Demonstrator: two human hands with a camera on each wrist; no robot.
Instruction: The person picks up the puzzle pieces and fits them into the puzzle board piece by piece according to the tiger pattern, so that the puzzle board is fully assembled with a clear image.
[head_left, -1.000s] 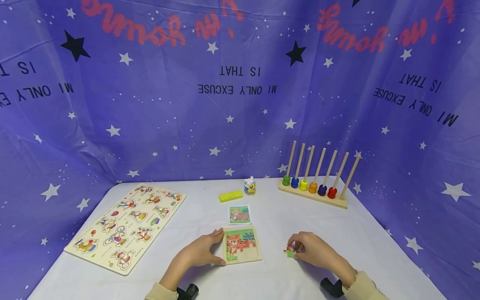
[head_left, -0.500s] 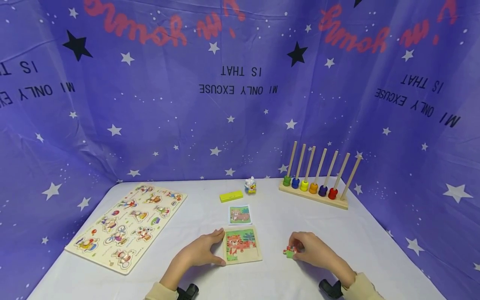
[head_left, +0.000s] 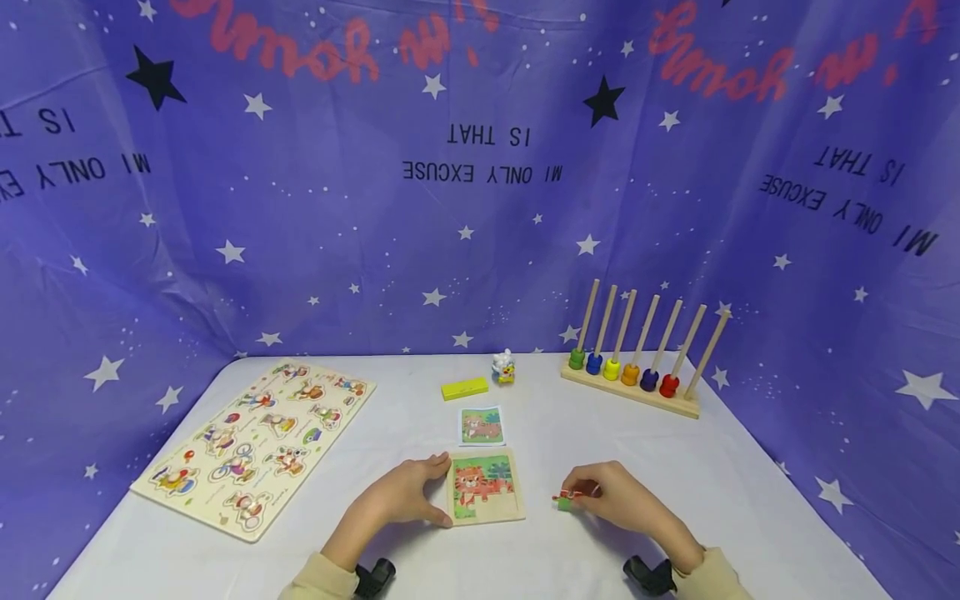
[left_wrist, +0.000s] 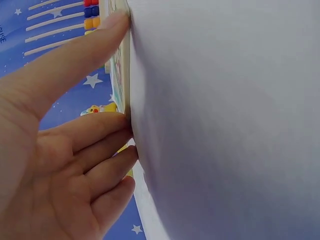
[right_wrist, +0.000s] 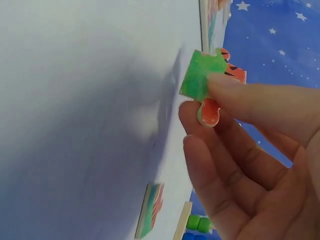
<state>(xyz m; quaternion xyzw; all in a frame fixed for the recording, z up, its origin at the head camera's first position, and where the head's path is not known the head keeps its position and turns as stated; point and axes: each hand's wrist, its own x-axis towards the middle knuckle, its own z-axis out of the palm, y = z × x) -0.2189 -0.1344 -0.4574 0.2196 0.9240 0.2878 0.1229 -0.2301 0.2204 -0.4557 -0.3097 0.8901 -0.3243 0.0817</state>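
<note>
A square wooden jigsaw tray [head_left: 486, 523] lies on the table, its tiger picture partly filled and bare wood showing at the lower right. My left hand [head_left: 405, 493] rests along its left edge, thumb at the near corner and fingertips at the far one; the left wrist view shows the thumb [left_wrist: 107, 32] touching the rim. To the right of the tray, my right hand [head_left: 618, 498] pinches a green and red puzzle piece [right_wrist: 205, 75] between thumb and fingers, raised off the table. Another puzzle piece [right_wrist: 151, 210] lies on the table in the right wrist view.
Behind the tray lie a tiger picture card [head_left: 482, 427], a yellow block [head_left: 465, 388] and a small toy figure [head_left: 503, 367]. A peg rack [head_left: 630, 390] with coloured beads stands back right. On the left lies a large picture puzzle board [head_left: 251, 450]. A patterned curtain [head_left: 337, 208] encloses the table.
My right hand has moved a little left, towards the tray, and lifted the puzzle piece. The left hand stays at the tray's edge. The head view has shifted slightly.
</note>
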